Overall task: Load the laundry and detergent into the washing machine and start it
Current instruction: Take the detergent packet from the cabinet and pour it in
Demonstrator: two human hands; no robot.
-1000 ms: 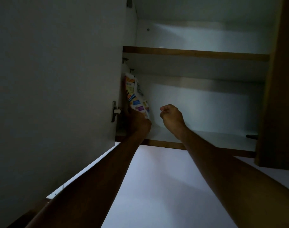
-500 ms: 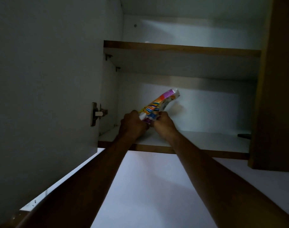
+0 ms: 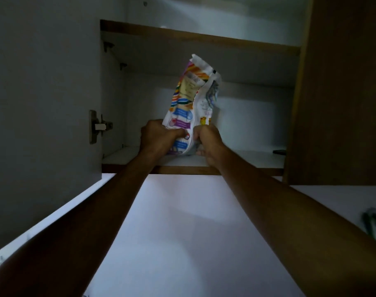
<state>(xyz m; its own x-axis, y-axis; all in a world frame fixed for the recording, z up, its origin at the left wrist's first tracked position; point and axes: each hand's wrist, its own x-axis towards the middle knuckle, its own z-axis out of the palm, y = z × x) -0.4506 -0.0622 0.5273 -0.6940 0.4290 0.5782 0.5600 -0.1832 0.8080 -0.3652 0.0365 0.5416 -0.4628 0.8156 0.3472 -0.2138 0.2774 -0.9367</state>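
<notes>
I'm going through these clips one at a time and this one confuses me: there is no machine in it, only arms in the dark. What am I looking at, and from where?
There is no robot here. A person wears one camera on the head, so the single view looks up along both bare arms into an open wall cupboard. The left hand and the right hand each have a grip on the lower part of a colourful detergent bag, which stands roughly upright above the lower shelf. The cupboard door hangs open on the left. A small dark object lies at the shelf's right end; it is too dim to identify. No washing machine is in view.
</notes>
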